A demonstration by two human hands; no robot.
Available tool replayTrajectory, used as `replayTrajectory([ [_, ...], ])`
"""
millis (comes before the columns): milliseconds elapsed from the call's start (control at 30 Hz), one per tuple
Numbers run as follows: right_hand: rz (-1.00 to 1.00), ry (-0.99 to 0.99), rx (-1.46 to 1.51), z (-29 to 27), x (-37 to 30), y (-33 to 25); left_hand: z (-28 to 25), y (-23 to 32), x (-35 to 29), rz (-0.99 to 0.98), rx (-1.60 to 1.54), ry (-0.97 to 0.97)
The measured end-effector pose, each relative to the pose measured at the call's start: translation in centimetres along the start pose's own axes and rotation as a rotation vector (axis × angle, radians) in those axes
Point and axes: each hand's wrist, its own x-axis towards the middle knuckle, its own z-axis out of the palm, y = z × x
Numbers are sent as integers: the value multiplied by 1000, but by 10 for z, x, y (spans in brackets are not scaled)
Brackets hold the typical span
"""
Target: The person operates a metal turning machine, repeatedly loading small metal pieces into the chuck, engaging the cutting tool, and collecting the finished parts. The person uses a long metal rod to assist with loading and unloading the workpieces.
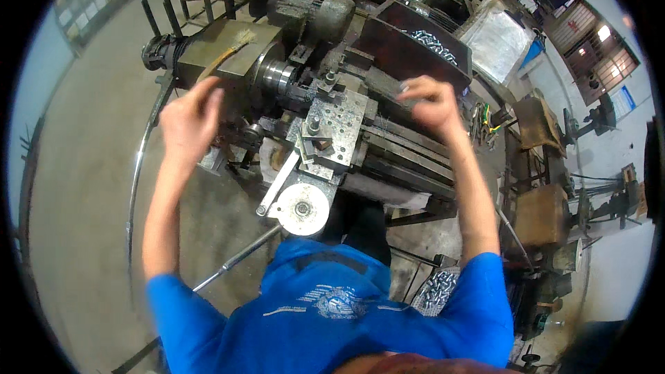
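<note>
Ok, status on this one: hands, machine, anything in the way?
Left hand raised beside lathe, blurred. Right hand pinching a small metal piece. Nothing blocking.

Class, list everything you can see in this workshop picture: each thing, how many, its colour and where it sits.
lathe: one, dark grey, centre, between the hands
handwheel: one, pale metal, front of the lathe
motor: one, grey, top of the lathe
brush: one, straw-coloured, on the lathe's left housing
tray of small metal parts: one, dark, upper right
small metal parts: a heap, silvery, lower right by the person's arm
floor: grey concrete, left
blue shirt: one, bottom
left hand: blurred, over the lathe's left end
right hand: curled, by the tray
</note>
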Motion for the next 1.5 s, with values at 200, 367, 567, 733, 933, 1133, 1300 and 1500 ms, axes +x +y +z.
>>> replayTrajectory([
  [200, 206, 359, -570, -42, 21, 18, -3, -48, 11, -50, 269, 11],
  [367, 93, 226, -292, 10, -19, -3, 29, -56, 22, 109, 452, -39],
  [567, 344, 180, -148, 45, -90, -9, 48, -82, 33, 305, 382, -64],
  [733, 436, 248, -131, 27, -132, -8, 37, -58, 18, 131, 106, 155],
  [933, 446, 293, -84, 22, -156, -9, 38, 7, -6, 6, -162, 48],
  [1133, 453, 280, -79, 27, -165, -20, 101, 23, -20, -52, -205, -95],
  [1300, 429, 306, -82, 21, -178, -27, 118, 11, -19, 73, -16, -62],
  [1500, 447, 340, -26, 19, -184, -23, 116, 16, -21, 105, 40, -73],
])
